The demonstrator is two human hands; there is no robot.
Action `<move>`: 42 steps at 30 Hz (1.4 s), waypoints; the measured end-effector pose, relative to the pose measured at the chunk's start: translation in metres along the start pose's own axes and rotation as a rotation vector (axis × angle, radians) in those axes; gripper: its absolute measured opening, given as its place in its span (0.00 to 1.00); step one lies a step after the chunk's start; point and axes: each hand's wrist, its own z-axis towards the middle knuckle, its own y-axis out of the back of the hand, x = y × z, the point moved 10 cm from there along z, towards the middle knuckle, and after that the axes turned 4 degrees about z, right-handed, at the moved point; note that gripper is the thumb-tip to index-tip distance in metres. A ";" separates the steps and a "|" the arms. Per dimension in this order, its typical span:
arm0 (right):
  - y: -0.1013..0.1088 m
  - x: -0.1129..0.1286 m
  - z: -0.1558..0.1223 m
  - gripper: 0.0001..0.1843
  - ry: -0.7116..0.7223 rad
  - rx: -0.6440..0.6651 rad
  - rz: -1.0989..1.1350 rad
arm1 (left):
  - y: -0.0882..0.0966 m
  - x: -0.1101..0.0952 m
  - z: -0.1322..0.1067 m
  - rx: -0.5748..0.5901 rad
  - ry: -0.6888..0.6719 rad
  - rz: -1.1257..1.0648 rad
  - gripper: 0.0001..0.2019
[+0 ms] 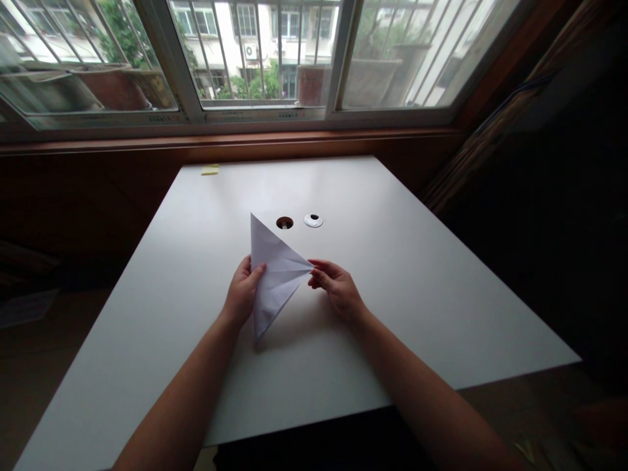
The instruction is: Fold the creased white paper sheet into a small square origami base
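Note:
A white sheet of paper [273, 275] folded into a triangle is held a little above the white table [383, 288], its long edge on the left and a point aimed right. My left hand [244, 291] grips its left edge, thumb on top. My right hand [332, 285] pinches the right-hand tip between thumb and fingers. The paper's lower corner almost touches the table top.
A round cable hole [284, 223] and its loose white cap [313, 220] lie just beyond the paper. A yellow sticky note [210, 170] sits at the table's far edge. A barred window [255, 59] runs behind; dark furniture stands at the right.

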 end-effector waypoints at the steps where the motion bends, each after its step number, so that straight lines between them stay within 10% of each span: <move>1: 0.001 0.000 0.000 0.20 0.002 -0.001 -0.003 | 0.000 0.001 0.000 0.006 0.008 0.000 0.22; 42: -0.002 0.005 -0.004 0.20 0.023 0.062 -0.064 | -0.004 0.000 -0.002 0.042 0.020 -0.012 0.25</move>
